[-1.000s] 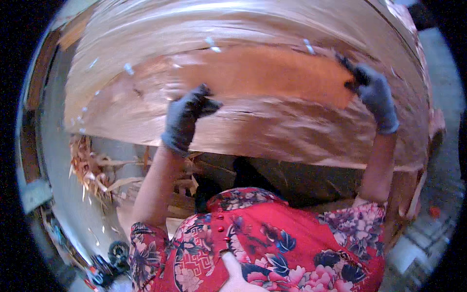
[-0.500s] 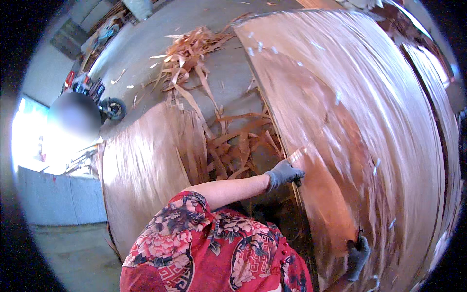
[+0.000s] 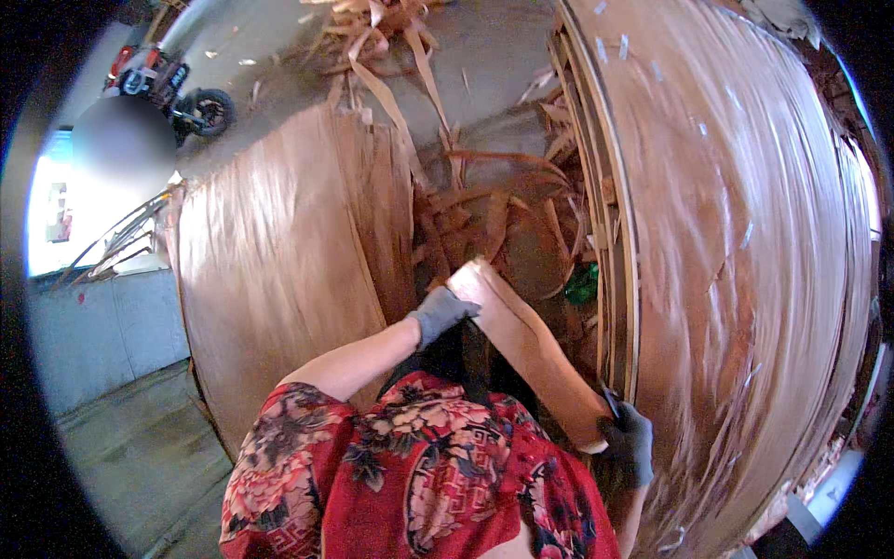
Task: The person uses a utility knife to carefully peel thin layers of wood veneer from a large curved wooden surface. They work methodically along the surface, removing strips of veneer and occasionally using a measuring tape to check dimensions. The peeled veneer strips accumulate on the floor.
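Veneer strip (image 3: 533, 352) left of taped stack (image 3: 694, 224), left hand (image 3: 442, 317) farther left, fingers pinching far end, right hand (image 3: 629, 442) by stack's edge, fingers closed on near end

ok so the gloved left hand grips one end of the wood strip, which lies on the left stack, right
It isn't on the left stack: the head view shows the wood strip held over the gap between that and the right stack. The left hand does grip one end.
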`<state>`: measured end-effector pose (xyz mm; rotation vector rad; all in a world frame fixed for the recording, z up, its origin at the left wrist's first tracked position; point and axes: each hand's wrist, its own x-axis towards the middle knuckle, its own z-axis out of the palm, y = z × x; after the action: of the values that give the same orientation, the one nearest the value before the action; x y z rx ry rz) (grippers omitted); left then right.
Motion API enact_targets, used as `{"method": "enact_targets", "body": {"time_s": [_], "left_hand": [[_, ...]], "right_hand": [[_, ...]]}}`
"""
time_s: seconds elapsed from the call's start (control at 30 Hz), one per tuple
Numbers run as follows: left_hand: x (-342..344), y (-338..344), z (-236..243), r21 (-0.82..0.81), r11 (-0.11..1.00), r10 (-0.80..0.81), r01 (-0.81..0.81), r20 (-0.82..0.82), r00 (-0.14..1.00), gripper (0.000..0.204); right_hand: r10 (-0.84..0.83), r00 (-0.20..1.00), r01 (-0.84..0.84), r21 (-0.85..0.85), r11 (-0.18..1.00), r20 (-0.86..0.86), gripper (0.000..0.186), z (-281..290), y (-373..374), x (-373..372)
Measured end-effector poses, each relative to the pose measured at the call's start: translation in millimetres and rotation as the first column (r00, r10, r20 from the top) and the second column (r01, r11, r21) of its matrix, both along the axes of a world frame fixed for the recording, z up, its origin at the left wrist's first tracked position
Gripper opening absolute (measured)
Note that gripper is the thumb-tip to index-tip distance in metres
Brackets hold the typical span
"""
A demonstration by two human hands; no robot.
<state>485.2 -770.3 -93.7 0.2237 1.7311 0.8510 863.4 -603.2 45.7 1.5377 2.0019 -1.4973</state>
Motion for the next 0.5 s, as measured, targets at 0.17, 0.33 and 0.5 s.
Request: {"method": "enact_targets", "body": {"time_s": [0.17,0.33,0.5], "left_hand": [[-72,-94,-24,-0.221,0.974,-0.078,0.052,-0.109,0.991,0.045],[-114,-162,-38,-0.335,0.873,0.429,-0.354,0.185,0.884,0.024],[-128,-185,-26,-0.276,0.792,0.603,-0.545,0.213,0.769,0.017]], "right_hand": [[0.391,0.890,-0.353,-0.190,0.916,0.234,0.031,-11,-15,-123],[0.560,0.813,-0.538,-0.163,0.827,0.159,0.035,-54,-32,-193],[0.670,0.719,-0.643,-0.187,0.743,0.187,0.040,-60,-23,-250]]}}
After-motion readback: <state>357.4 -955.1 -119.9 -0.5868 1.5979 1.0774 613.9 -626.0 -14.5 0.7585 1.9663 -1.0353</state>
